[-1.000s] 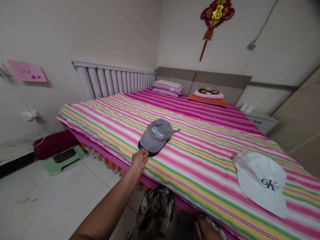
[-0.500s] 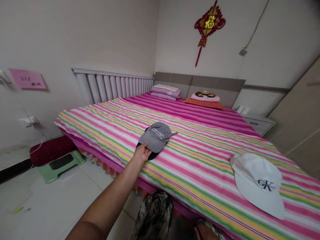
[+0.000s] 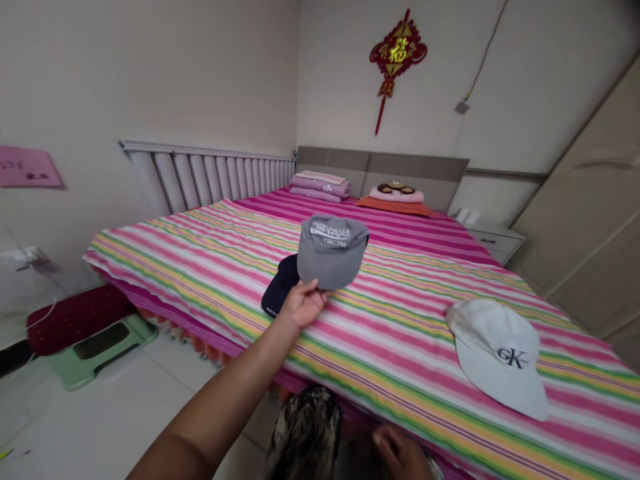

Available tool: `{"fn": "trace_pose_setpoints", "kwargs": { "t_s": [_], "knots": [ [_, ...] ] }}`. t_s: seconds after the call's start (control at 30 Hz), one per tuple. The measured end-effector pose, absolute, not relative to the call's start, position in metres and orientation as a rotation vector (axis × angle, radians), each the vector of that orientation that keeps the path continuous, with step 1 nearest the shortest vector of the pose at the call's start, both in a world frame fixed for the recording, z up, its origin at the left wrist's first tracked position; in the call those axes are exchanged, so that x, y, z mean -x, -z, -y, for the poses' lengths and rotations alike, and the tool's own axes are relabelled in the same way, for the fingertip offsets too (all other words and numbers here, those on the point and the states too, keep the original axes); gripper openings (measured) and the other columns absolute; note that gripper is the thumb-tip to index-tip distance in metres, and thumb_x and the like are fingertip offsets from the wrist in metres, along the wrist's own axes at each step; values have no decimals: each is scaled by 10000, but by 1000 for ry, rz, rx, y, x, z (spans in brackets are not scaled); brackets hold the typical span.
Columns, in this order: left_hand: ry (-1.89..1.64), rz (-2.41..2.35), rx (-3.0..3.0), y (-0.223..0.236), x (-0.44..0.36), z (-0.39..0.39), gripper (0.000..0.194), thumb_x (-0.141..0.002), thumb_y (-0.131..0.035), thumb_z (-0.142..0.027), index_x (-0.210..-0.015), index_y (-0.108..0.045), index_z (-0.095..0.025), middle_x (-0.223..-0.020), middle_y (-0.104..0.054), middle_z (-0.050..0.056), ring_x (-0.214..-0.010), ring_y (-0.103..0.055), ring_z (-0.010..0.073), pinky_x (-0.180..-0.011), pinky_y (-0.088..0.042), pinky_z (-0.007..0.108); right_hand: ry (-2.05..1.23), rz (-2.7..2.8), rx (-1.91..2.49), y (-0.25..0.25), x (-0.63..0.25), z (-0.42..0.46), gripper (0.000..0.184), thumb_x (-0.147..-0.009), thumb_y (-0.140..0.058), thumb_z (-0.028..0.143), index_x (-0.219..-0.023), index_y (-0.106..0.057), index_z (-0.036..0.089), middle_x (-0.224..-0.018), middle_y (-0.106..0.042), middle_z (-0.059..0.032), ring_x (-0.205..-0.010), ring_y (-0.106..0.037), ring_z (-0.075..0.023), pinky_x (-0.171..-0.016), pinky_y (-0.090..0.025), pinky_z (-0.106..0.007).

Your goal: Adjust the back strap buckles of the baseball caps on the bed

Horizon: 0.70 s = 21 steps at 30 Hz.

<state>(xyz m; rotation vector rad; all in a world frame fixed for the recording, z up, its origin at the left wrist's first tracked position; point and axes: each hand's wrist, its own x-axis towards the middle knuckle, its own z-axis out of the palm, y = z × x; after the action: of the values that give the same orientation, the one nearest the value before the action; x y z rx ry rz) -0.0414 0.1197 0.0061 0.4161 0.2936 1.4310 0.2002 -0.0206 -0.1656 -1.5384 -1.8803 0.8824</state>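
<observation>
My left hand (image 3: 306, 303) pinches the brim of a grey baseball cap (image 3: 334, 250) with white script lettering, thumb on top. The cap is held above the bed, its front tilted toward me. Behind and left of it, partly covered, a dark navy cap (image 3: 280, 287) lies on the striped sheet. To the right a white cap (image 3: 500, 353) with black "GK" letters rests on the bed, brim toward me. My right hand (image 3: 403, 453) is low at the bottom edge beside my knee, fingers loosely bent and apart, with nothing seen in it.
The bed (image 3: 200, 250) bears a striped sheet, folded purple bedding (image 3: 320, 187) and a pink folded item (image 3: 397, 193) on orange cloth. A green stool (image 3: 100, 350) stands on the floor at left. A white nightstand (image 3: 493, 240) is beyond the bed's right side.
My left hand has lifted the grey cap off the navy cap and moved it right and up, uncovering part of the navy one. My right hand has risen further into view.
</observation>
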Motion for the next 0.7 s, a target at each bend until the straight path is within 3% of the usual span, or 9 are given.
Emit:
{"fn": "trace_pose_setpoints", "kwargs": {
  "t_s": [0.07,0.13,0.17,0.23,0.33,0.43,0.57,0.7],
  "knots": [
    [-1325,-304,-415,19,23,-90,392,-739,-413,26,-1046,-550,-176,-706,-678,11,-699,-629,139,-698,-470,281,-1271,1559,1256,122,-189,5,433,-743,-467,588,-749,-633,188,-774,-670,-79,-762,-604,-235,-715,-452,-349],
    [-1226,-298,-414,50,6,-56,415,-657,-517,13,-1035,-564,-152,-751,-686,27,-750,-635,166,-743,-467,301,-1577,1148,879,77,-179,-10,590,-680,-442,699,-947,-634,209,-989,-660,-101,-937,-586,-257,-856,-416,-411],
    [-1123,-256,-428,65,0,-40,428,-616,-565,-4,-1019,-577,-149,-786,-689,34,-778,-635,181,-780,-459,318,-1672,986,729,58,-175,-17,640,-636,-442,739,-943,-643,214,-1011,-659,-108,-974,-577,-271,-887,-397,-440],
    [-1012,-203,-439,93,-5,-14,405,-605,-602,-26,-990,-602,-150,-859,-688,42,-860,-624,196,-835,-436,331,-1722,772,561,31,-171,-28,596,-589,-510,731,-836,-677,215,-940,-689,-107,-996,-574,-284,-923,-371,-462],
    [-916,-143,-477,119,5,5,428,-611,-625,-47,-1019,-610,-175,-952,-676,45,-932,-605,223,-851,-420,357,-1779,629,552,18,-174,-32,322,-576,-692,518,-728,-699,235,-766,-720,-57,-996,-587,-277,-970,-336,-465],
    [-894,-47,-486,124,23,-3,350,-699,-622,-262,-1031,-615,-151,-988,-664,77,-991,-579,238,-899,-379,364,-1847,583,603,24,-181,-24,166,-559,-744,352,-667,-706,232,-682,-717,-43,-972,-604,-284,-984,-326,-478],
    [-943,-1,-491,108,33,-30,592,-738,-521,-510,-1157,-526,-92,-1103,-600,146,-1110,-495,267,-957,-312,373,-1911,574,629,28,-186,-11,231,-485,-773,392,-622,-708,218,-682,-712,-64,-920,-622,-315,-965,-349,-495],
    [-920,15,-539,85,21,-46,686,-688,-583,-487,-1199,-473,-43,-1136,-565,195,-1114,-483,300,-952,-313,392,-1876,596,675,27,-195,-6,305,-430,-791,434,-644,-716,230,-690,-710,-66,-845,-648,-314,-946,-377,-478]
  ]
}}
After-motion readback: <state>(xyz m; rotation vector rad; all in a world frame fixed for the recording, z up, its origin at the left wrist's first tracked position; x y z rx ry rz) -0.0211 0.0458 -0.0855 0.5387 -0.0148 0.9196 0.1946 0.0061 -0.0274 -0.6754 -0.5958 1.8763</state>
